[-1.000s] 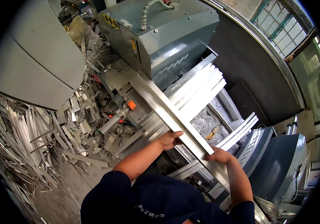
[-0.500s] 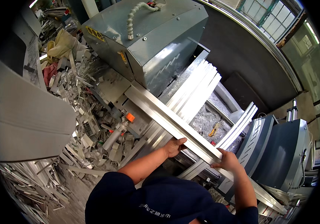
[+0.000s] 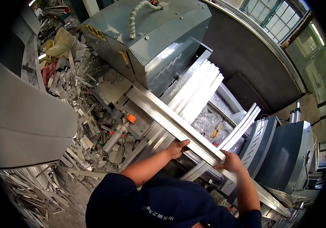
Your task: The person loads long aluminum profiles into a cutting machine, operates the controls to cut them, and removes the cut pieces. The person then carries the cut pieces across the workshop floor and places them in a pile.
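Observation:
A long silver metal profile (image 3: 166,116) with a channel along its length lies slantwise in front of me. Its far left end rests on the machine's metal bed, close to the grey-green housing (image 3: 140,49). My left hand (image 3: 178,149) is closed on the profile's near edge, thumb on top. Farther right, my right hand (image 3: 230,162) grips the profile near its right part, with the thumb on the near side and the fingers over the far edge. Several bright metal profiles (image 3: 197,91) lie beyond it, crossing under it.
Metal offcuts (image 3: 90,131) are heaped at left, beside a cylinder with an orange knob (image 3: 131,119). A second machine housing (image 3: 282,155) stands at right. More profiles (image 3: 241,127) lie before it, and a yellow-handled tool (image 3: 214,131) sits among metal chips. A grey panel (image 3: 30,114) juts in at left.
The whole view has shifted very slightly. Both hands keep the same grip, and the profile shows no clear movement against the machine.

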The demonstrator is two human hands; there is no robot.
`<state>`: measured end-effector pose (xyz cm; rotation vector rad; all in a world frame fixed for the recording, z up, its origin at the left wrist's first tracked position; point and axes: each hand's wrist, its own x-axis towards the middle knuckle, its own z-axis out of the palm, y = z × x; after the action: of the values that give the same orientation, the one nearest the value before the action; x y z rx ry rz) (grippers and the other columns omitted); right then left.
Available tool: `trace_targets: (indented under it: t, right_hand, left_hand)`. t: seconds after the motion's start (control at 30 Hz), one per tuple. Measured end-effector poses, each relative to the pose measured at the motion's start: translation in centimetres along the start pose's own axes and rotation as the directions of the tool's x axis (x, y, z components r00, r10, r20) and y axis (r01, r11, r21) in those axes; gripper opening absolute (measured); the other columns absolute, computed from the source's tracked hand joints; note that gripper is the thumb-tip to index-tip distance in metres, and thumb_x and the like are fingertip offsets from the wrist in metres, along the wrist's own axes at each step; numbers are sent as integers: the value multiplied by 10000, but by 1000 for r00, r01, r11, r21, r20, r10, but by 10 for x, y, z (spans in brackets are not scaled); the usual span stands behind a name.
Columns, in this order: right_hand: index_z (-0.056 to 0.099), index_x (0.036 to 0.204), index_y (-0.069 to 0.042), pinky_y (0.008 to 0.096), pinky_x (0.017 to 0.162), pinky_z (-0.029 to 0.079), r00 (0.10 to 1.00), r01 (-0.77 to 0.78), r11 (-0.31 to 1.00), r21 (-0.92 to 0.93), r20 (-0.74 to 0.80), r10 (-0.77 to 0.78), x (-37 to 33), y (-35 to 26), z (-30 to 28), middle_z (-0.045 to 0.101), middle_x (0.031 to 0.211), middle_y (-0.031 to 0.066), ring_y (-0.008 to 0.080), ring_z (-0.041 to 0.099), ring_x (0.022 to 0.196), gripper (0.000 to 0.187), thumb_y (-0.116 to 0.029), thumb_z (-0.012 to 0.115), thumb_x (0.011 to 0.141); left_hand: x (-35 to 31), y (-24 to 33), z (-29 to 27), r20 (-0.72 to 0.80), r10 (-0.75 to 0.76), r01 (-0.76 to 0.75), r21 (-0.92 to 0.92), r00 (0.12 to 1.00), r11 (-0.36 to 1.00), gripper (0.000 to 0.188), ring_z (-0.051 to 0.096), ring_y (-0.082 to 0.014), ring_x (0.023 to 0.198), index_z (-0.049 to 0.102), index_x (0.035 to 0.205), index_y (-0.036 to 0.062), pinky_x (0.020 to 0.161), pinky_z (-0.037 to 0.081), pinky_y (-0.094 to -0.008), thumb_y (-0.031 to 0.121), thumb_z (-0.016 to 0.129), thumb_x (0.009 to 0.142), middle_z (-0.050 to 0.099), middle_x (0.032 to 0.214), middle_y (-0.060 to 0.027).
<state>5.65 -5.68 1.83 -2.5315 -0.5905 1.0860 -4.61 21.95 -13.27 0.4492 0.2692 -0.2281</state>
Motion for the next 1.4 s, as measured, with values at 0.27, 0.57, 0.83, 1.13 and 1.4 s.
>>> trace_targets:
  t: [0.27, 0.57, 0.83, 1.13, 1.4]
  right_hand:
    - [469, 1411, -104, 418, 967, 452, 872, 51, 879, -473, -408, -270, -28, -37, 31, 599, 1182, 120, 324, 573, 1098, 1029, -315, 917, 509]
    - [461, 1425, -105, 466, 1015, 428, 873, 68, 944, -324, -438, -213, -21, -17, 52, 599, 1231, 138, 344, 558, 1170, 936, -321, 861, 608]
    - [446, 1416, -26, 480, 1151, 318, 524, 60, 984, -166, -834, -172, -139, 46, 110, 484, 1407, 184, 373, 400, 1374, 711, -307, 729, 828]
    - [687, 882, -34, 481, 725, 537, -49, -529, 391, 753, -488, 872, -468, 123, 360, 684, 799, 199, 401, 673, 784, 376, -398, 605, 924]
    - [701, 837, -27, 483, 722, 540, 237, -604, 336, 723, -240, 941, -521, 116, 530, 703, 814, 184, 388, 679, 790, 397, -417, 634, 880]
  left_hand:
    - [-3, -4, -14, -13, -166, 166, 6, 986, 986, 632, 625, -201, 1132, 542, 1320, 88, 945, 536, -397, 381, 808, 828, 649, 1223, -61]
    - [-40, 17, 138, 440, -417, -312, 887, 796, 340, 489, 671, -207, 1006, 679, 1122, 41, 934, 509, -350, 301, 860, 750, 711, 1074, -94]
    - [30, -71, 189, 536, -311, -532, 326, 785, -782, 1087, 500, -318, 1273, 433, 1433, 79, 1093, 354, -507, 555, 886, 567, 539, 1358, -139]
    - [12, -67, 203, 454, -292, -472, 358, 842, -806, 786, 613, -327, 1030, 572, 1269, 53, 881, 499, -426, 524, 818, 689, 634, 1133, -149]
    - [32, -83, 176, 507, -133, -328, 317, 852, -890, 388, 625, -402, 890, 603, 934, 47, 776, 491, -496, 434, 588, 942, 656, 921, -200]
